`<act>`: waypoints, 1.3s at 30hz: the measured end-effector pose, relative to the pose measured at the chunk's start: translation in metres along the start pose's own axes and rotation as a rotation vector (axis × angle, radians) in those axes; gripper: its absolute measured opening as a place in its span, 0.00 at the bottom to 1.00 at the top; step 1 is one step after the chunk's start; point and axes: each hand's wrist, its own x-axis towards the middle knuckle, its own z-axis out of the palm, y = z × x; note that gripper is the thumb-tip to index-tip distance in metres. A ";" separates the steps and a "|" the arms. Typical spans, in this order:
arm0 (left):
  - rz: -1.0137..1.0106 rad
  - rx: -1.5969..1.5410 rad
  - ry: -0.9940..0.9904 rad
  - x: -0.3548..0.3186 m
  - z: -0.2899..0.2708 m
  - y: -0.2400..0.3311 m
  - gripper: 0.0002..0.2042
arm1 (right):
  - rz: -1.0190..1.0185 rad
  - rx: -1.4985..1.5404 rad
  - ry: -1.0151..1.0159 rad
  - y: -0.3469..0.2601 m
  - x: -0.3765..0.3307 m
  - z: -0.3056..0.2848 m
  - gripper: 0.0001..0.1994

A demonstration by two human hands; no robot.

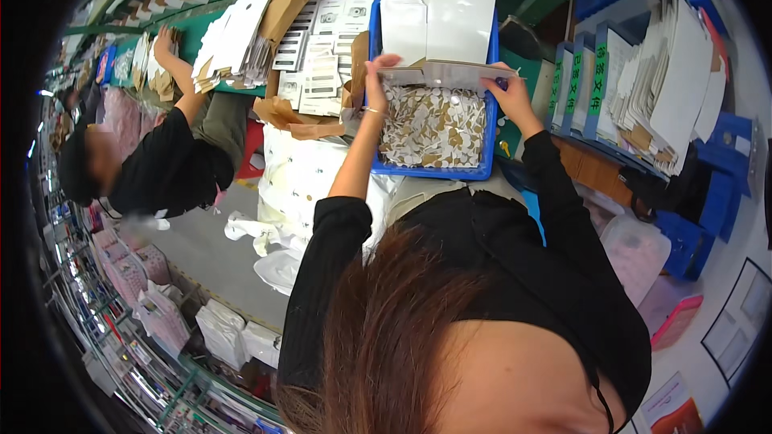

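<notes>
A folded-looking white and grey cardboard piece (450, 75) stands on edge across the middle of a blue plastic bin (434, 172). My right hand (512, 101) is closed at its right end, with a small dark blue thing showing at the fingers; its kind is unclear. At the other end, my left hand (376, 84) has its fingers stretched out beside the cardboard. Small white and brown paper scraps (430, 130) fill the near part of the bin. Flat white cardboard sheets (458, 4) lie stacked at its far part.
Left of the bin stands an open carton (310, 126) of printed white boxes (322, 72). Further left are stacked white cards (233, 40) and a co-worker (169, 153) reaching over the bench. Blue file holders (599, 72) with papers are at right. White plastic sheeting (301, 177) hangs below the carton.
</notes>
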 end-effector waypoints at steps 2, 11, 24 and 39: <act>-0.023 0.026 0.089 0.002 0.007 -0.009 0.28 | 0.017 -0.041 0.022 0.004 -0.004 0.006 0.13; -0.084 0.026 0.330 0.021 0.019 0.003 0.29 | 0.039 0.010 0.194 -0.011 0.002 0.011 0.08; -0.134 -0.354 0.270 -0.122 0.078 0.117 0.19 | 0.372 0.826 -0.155 -0.148 -0.051 -0.031 0.01; -0.529 -0.621 -0.078 -0.178 0.039 0.145 0.24 | -0.160 0.898 -0.477 -0.185 -0.045 -0.052 0.39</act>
